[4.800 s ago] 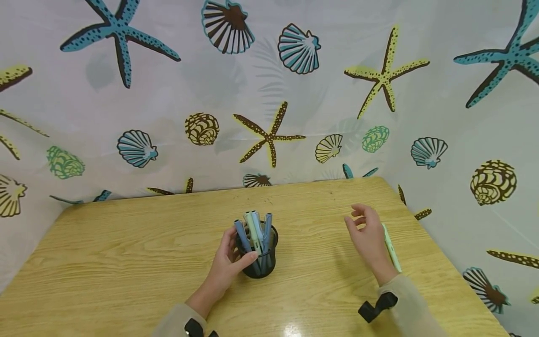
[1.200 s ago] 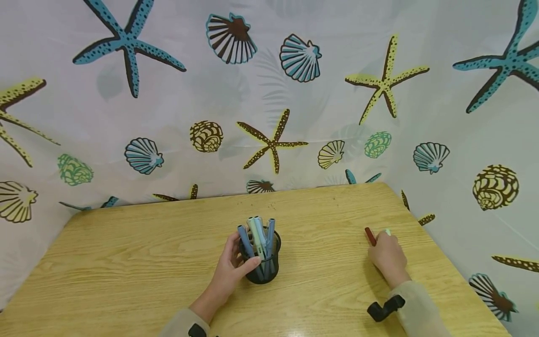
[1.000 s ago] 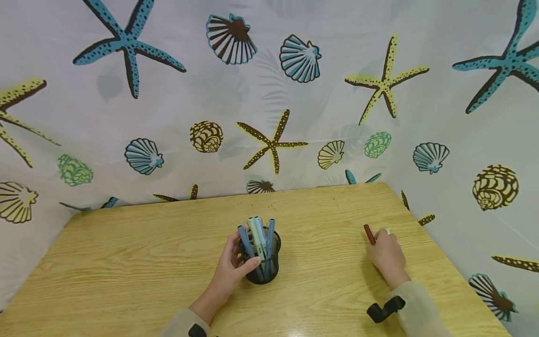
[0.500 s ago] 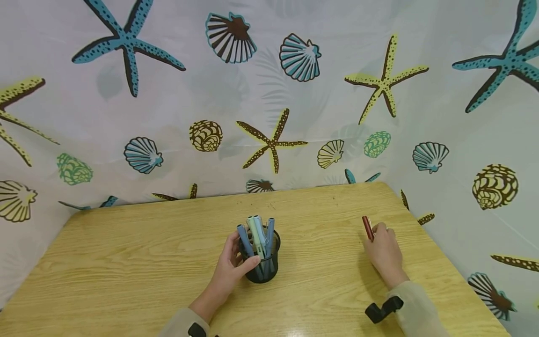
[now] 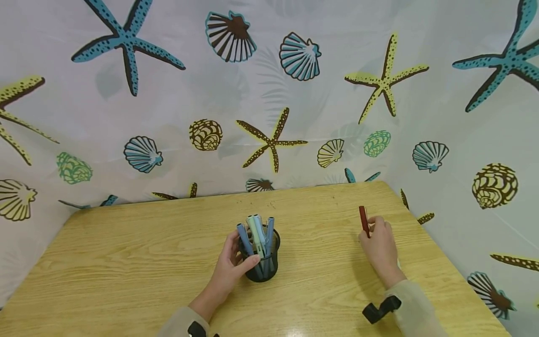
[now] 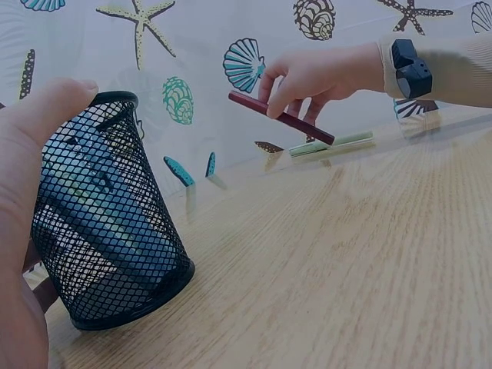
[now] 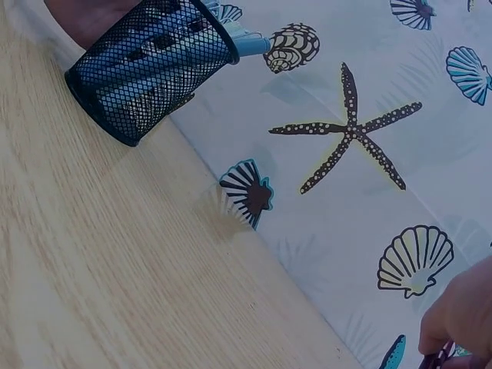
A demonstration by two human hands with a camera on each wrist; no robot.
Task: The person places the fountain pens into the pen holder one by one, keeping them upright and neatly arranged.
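Note:
A black mesh cup (image 5: 262, 271) holding several blue and light green pens stands on the table, and the left hand (image 5: 229, 262) grips its left side, thumb across the front. In the left wrist view the mesh cup (image 6: 115, 223) has its pens showing through the mesh. The right hand (image 5: 381, 248) pinches a dark red pen (image 5: 364, 220) between thumb and fingers. From the left wrist side, the red pen (image 6: 284, 119) hangs tilted above the table. Beneath the right hand (image 6: 327, 73) lies a light green pen (image 6: 332, 144), mostly hidden in the head view.
The wooden table (image 5: 147, 252) reaches back to a white cloth (image 5: 168, 93) printed with starfish and shells, which also runs along the right side. Black cameras are strapped to both wrists, the right one (image 5: 381, 309) standing out over the table.
Earlier the right hand was empty, beside the green pen; then it held the red pen low near it. Now the red pen is raised, farther left and more upright. The left hand keeps its grip.

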